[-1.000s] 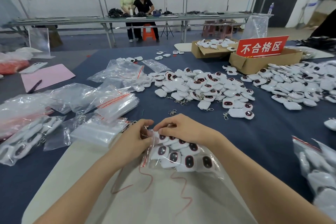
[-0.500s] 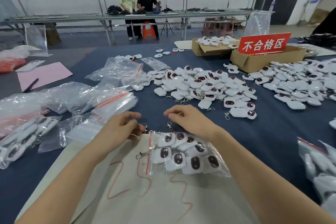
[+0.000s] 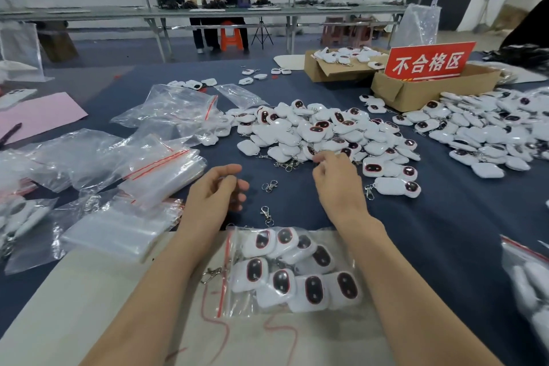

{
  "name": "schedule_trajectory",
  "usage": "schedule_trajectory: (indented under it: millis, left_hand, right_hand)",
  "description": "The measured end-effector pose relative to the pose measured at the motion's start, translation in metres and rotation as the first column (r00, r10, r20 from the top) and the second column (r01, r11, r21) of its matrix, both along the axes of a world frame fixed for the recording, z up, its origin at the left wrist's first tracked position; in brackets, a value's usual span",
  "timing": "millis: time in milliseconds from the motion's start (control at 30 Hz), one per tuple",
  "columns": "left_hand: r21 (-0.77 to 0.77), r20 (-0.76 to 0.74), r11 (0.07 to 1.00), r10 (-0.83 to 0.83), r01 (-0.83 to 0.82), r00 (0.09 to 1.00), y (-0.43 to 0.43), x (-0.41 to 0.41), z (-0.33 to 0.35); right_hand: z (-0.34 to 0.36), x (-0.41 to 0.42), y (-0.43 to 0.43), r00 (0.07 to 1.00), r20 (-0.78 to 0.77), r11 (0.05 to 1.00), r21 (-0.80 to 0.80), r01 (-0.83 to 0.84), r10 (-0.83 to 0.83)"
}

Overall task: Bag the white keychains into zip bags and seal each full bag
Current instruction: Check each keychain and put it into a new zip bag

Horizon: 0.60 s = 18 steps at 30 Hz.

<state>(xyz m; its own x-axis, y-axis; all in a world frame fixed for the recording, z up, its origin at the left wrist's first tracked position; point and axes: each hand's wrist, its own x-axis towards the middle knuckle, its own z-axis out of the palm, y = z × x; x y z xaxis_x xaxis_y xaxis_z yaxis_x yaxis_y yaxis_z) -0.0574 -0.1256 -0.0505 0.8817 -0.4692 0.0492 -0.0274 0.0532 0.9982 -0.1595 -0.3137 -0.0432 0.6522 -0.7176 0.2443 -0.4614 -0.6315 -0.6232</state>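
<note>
Left hand (image 3: 215,196) hovers over the desk (image 3: 445,232), fingers loosely curled, holding nothing. Right hand (image 3: 337,184) reaches forward, fingertips bent at the keychain pile (image 3: 315,131); I cannot tell whether they pinch one. The filled bag (image 3: 240,309) lies flat between the forearms, long axis left-right, red zip mouth pointing left.

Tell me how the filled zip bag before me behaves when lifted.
The filled zip bag will probably sag and flop: its film looks thin, and the loose keychains inside would likely slide to the low end. A metal clasp pokes past the red zip strip, so the mouth may be open and could spill.
</note>
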Motion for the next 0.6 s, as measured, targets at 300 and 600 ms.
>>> schedule_trajectory:
  millis: [300, 600]
  left_hand:
    - [0.149, 0.335, 0.986, -0.118, 0.071, 0.935, 0.0, -0.013, -0.001]
    - [0.167, 0.385, 0.986, -0.076, 0.012, 0.92, -0.001, -0.01, -0.005]
  right_hand:
    - [0.001, 0.019, 0.037, 0.705, 0.701, 0.318, 0.649, -0.691, 0.103]
    - [-0.014, 0.019, 0.04, 0.75, 0.619, 0.41, 0.637, -0.653, 0.232]
